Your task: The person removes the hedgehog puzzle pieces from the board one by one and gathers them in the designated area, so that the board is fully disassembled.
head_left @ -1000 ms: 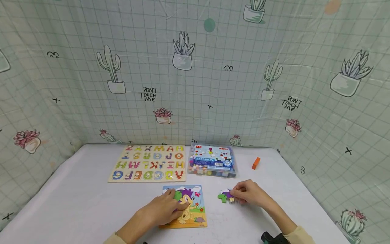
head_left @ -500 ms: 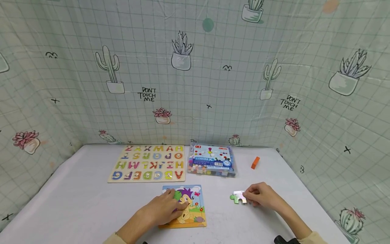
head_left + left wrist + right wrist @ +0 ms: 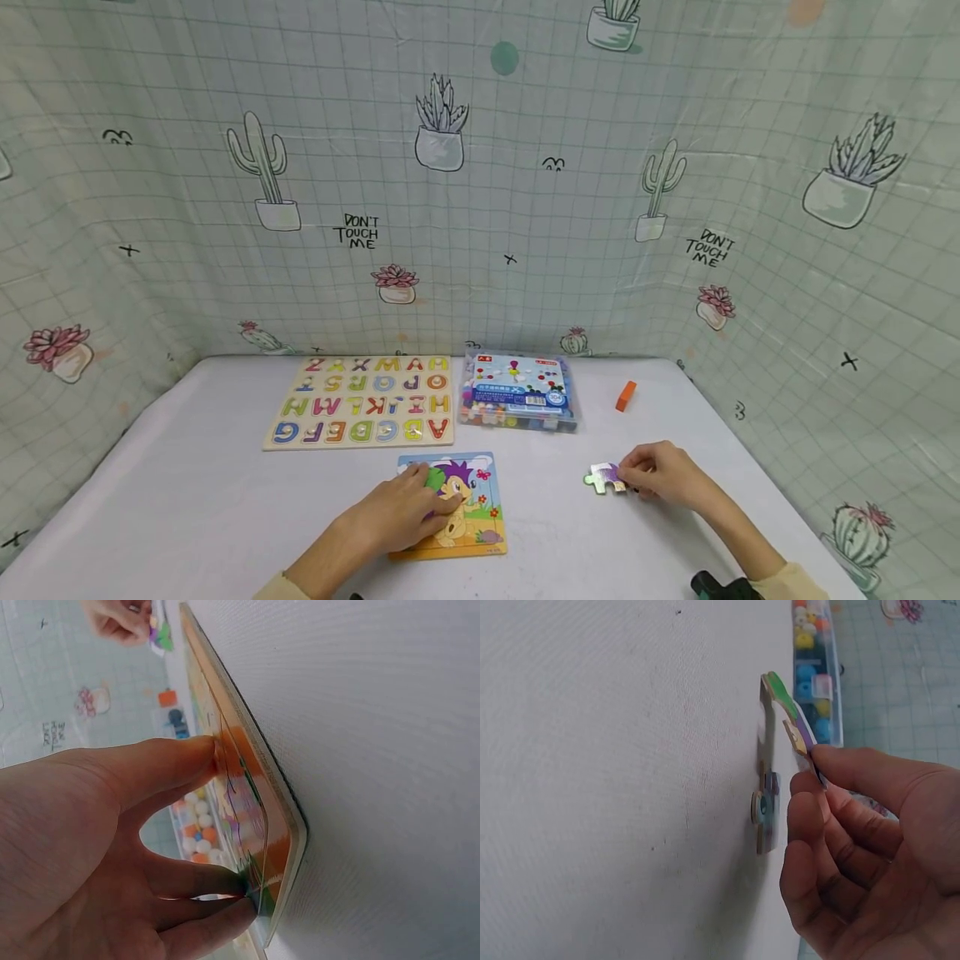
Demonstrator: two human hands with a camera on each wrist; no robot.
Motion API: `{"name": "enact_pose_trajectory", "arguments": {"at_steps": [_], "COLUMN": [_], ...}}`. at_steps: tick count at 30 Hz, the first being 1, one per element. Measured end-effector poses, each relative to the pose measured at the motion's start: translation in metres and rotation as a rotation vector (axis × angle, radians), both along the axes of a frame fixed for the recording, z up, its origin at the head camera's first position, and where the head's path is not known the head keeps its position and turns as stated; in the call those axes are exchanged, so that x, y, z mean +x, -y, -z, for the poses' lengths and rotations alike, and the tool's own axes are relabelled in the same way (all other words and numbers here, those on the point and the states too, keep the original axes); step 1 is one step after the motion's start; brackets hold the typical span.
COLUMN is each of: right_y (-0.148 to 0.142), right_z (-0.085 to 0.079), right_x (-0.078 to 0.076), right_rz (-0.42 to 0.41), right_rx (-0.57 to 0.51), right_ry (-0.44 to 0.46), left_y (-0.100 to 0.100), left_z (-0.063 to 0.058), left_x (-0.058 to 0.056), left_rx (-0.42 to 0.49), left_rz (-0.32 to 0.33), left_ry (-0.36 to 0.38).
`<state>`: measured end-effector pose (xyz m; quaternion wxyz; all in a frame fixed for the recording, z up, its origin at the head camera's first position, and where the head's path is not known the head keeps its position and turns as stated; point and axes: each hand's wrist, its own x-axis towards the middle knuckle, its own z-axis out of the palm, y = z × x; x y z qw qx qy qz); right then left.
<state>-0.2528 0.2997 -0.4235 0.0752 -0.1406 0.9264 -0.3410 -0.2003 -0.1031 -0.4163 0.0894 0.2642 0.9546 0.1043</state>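
My left hand rests on a small wooden jigsaw puzzle with a purple-haired cartoon animal, and covers its left part. In the left wrist view the thumb and fingertips touch the face of the puzzle, apart from one another. Off to the right, my right hand pinches a green, purple and white puzzle piece between thumb and fingers. The right wrist view shows this puzzle piece tilted above the table, while a second puzzle piece lies beneath the hand.
Behind the jigsaw stands a wooden alphabet board with coloured letters. Beside it is a clear plastic box of coloured beads or balls. An orange block lies at the back right of the white table. A cactus-print curtain closes off the back.
My right hand has moved to the right, away from the jigsaw, with the puzzle piece still pinched; the piece's tilt has changed. The left hand stays on the jigsaw.
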Motion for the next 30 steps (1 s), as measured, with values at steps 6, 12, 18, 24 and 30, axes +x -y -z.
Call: {"name": "enact_pose_trajectory", "arguments": {"at_steps": [6, 12, 18, 24, 30], "right_y": [-0.003, 0.003, 0.012, 0.017, 0.021], "right_z": [0.001, 0.005, 0.008, 0.009, 0.011], "right_x": [-0.004, -0.005, -0.005, -0.003, -0.002], "right_rz": [-0.009, -0.009, -0.022, 0.017, 0.082], "right_rx": [-0.015, -0.022, -0.010, 0.020, 0.047], "right_ry": [0.000, 0.006, 0.023, 0.023, -0.003], "left_y": [0.002, 0.002, 0.002, 0.000, 0.000], "left_z": [0.000, -0.001, 0.000, 0.000, 0.001], "left_x": [0.001, 0.001, 0.001, 0.001, 0.000], "left_rx": [0.022, 0.026, 0.033, 0.029, 0.015], "left_rz": [-0.009, -0.008, -0.004, 0.002, -0.003], "left_ry": [0.005, -0.002, -0.006, -0.004, -0.004]}}
